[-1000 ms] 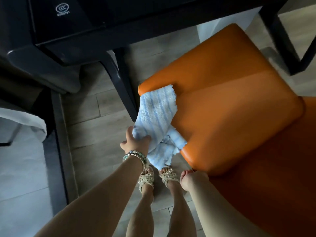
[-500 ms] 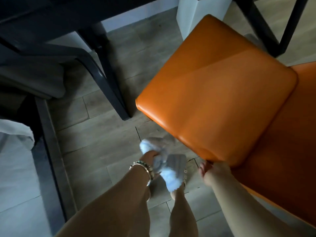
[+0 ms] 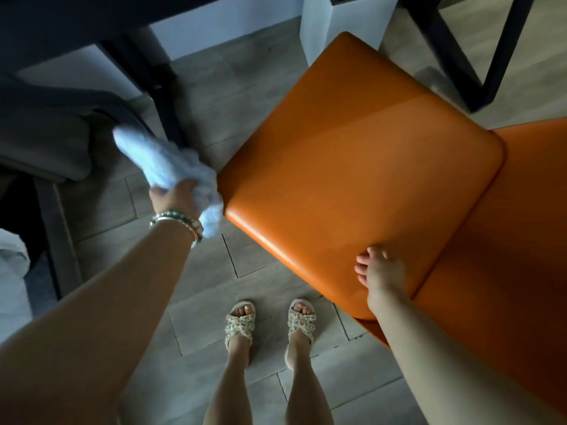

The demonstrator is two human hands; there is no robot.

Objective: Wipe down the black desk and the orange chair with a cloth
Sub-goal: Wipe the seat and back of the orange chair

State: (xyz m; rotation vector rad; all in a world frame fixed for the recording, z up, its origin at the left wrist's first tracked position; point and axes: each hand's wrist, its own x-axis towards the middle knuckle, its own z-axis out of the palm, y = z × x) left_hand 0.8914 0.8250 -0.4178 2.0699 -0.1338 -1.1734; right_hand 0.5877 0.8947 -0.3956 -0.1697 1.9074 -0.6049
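L hand (image 3: 175, 196) grips cloth (image 3: 159, 161), R hand (image 3: 382, 271) on chair (image 3: 352, 179).

The person's arms and legs are bare. At the wrist of the left hand (image 3: 173, 196) sits a stack of bracelets (image 3: 178, 220): a thin metal bangle beside strands of green and pale beads. The left sandal (image 3: 239, 325) and right sandal (image 3: 302, 322) are cream, open-toed, with crossed, studded straps.
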